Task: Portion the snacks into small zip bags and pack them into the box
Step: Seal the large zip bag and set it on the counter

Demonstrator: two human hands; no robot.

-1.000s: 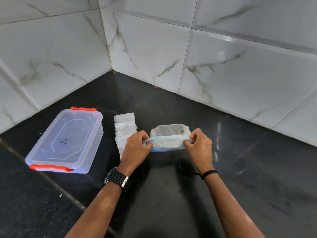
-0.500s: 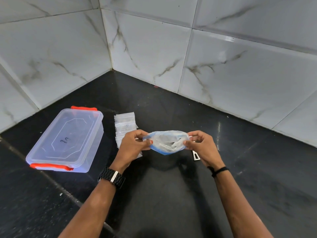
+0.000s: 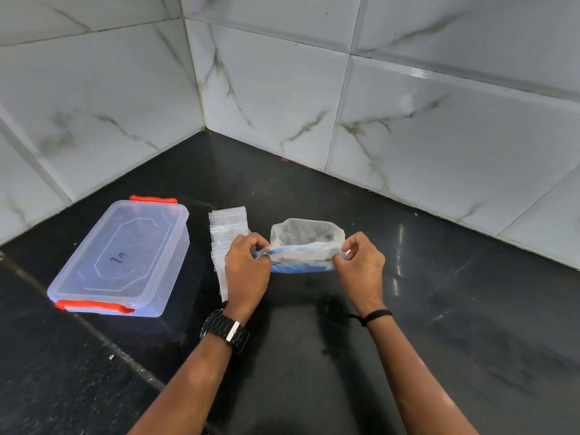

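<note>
Head view shows both hands working at the mouth of a thin translucent snack bag (image 3: 306, 243) with a blue band, which sits on the black countertop (image 3: 439, 324) near the tiled corner. The left hand (image 3: 246, 271) has its fingers curled and pinches the left end of the bag's rim; the right hand (image 3: 361, 265) does the same at the right end, thumb and fingertips closed on the film, so the opening is stretched between them. What is inside cannot be made out through the cloudy plastic. Just left of the bag, partly under the left hand, lies a stack of small zip bags (image 3: 227, 233), flat and clear. Further left, well apart from the hands, stands the clear plastic box (image 3: 122, 259) with orange clips, its lid on. The snack bag looks light, soft and floppy, with no stiffness of its own, so it will probably slump or tip if either end is let go; the film also looks slick, and a firm pinch at the rolled rim seems the safest hold, rather than the loose wall above. The small zip bags are likely thin and clingy, hard to separate, and best taken one at a time by a corner near the zip strip. The box seems rigid and easy to hold by its sides, and its clips will need undoing before packing.
</note>
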